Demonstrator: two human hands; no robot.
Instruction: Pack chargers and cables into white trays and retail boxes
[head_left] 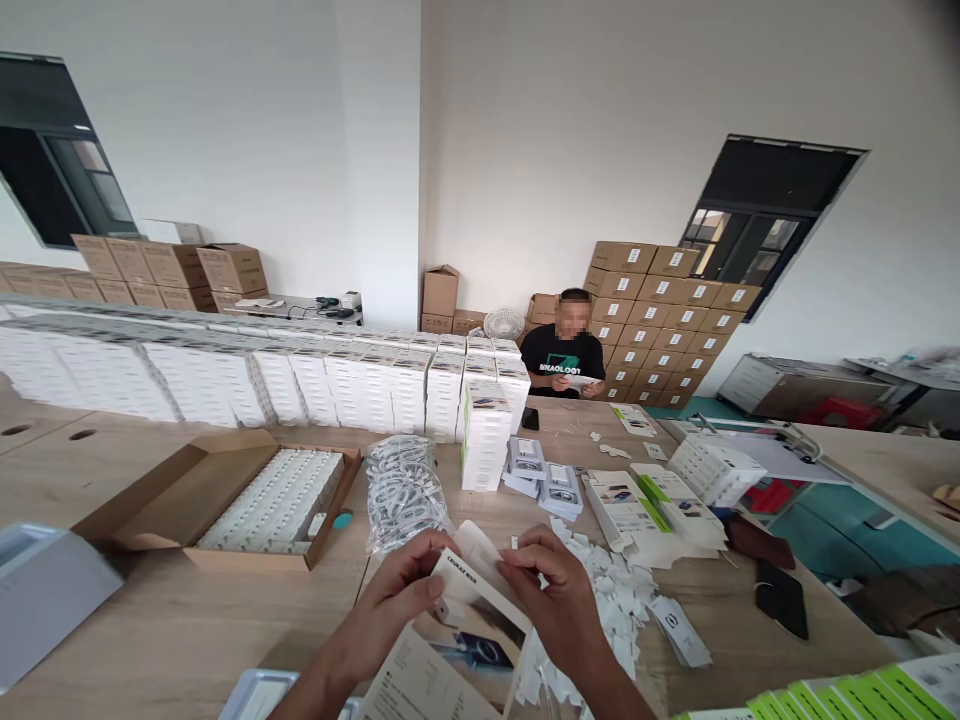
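A white printed carton [480, 620] with a phone picture on its front is tilted up between my hands, its top flap [480, 548] raised. My left hand [409, 590] grips the carton's upper left edge, thumb on the front face. With fingers pinched together, my right hand [551, 585] holds the flap at its right side. Beyond my hands lies a clear bag of coiled white cables [405, 485]. Torn white paper scraps [600, 590] are heaped beside and under my right forearm. What is inside the carton is hidden.
An open cardboard box [315, 555] holds rows of small white chargers. Long stacks of white cartons [360, 390] line the table's back. Grey trays [559, 490], flat printed cartons [645, 510] and a black phone [780, 597] lie rightward. A person [566, 350] sits opposite, holding something white.
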